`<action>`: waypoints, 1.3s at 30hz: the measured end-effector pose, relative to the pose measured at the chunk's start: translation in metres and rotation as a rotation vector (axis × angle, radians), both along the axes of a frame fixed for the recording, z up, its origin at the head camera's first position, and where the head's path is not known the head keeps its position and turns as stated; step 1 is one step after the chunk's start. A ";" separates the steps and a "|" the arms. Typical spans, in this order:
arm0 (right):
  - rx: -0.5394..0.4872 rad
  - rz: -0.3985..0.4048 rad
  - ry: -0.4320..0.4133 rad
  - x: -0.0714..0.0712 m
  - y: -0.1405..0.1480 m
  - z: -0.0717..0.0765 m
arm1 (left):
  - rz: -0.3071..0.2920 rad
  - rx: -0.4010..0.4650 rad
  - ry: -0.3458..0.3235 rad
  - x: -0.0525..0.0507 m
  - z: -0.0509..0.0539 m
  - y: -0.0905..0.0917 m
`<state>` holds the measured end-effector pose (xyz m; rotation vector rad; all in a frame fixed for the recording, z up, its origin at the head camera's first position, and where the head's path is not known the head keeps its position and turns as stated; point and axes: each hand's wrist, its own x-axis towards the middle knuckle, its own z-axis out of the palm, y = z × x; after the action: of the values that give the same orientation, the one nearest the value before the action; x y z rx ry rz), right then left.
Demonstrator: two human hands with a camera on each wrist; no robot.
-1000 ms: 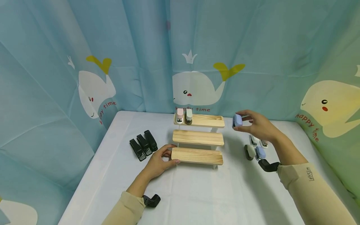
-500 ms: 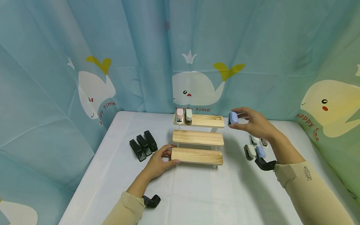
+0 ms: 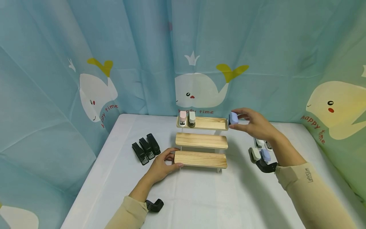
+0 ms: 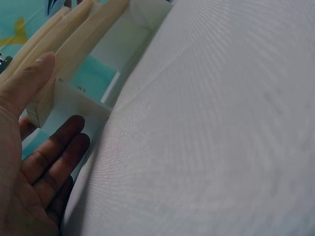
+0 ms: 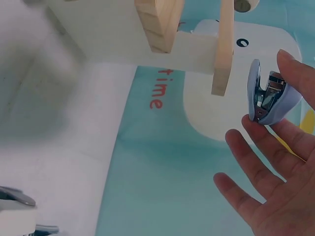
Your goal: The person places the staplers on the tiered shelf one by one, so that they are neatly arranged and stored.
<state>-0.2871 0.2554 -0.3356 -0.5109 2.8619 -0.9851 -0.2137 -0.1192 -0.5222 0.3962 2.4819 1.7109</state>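
Observation:
My right hand (image 3: 253, 124) pinches a small blue stapler (image 3: 233, 118) at the right end of the shelf's top board (image 3: 210, 122). In the right wrist view this stapler (image 5: 273, 101) sits between thumb and fingertips, apart from the board's wooden end (image 5: 222, 73). A pink stapler (image 3: 182, 117) and a pale grey stapler (image 3: 192, 118) stand side by side on the top board's left part. My left hand (image 3: 160, 167) holds the left end of the bottom board (image 3: 200, 159), thumb in front; its index fingertip is hidden behind the wood in the left wrist view.
Three black staplers (image 3: 147, 148) lie in a row left of the shelf. Several small staplers rest on the right, among them a grey one (image 3: 255, 154) and a blue one (image 3: 265, 155). The middle board (image 3: 201, 140) is bare wood. A whale-print curtain (image 3: 143, 79) hangs behind the white table (image 3: 200, 197).
My right hand has carried the blue stapler leftward, from right of the shelf to the top board's right end. The left hand has stayed on the bottom board.

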 end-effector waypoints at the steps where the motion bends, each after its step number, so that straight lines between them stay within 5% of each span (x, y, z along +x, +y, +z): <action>1: -0.001 0.002 0.003 0.000 -0.001 0.000 | 0.001 -0.001 -0.001 0.000 0.000 0.000; 39: -0.056 0.136 0.009 -0.010 -0.049 0.002 | -0.001 0.014 -0.002 -0.001 -0.001 0.000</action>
<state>-0.2976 0.2068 -0.3334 -0.7059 2.7704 -1.0444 -0.2150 -0.1192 -0.5237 0.3967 2.4693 1.7288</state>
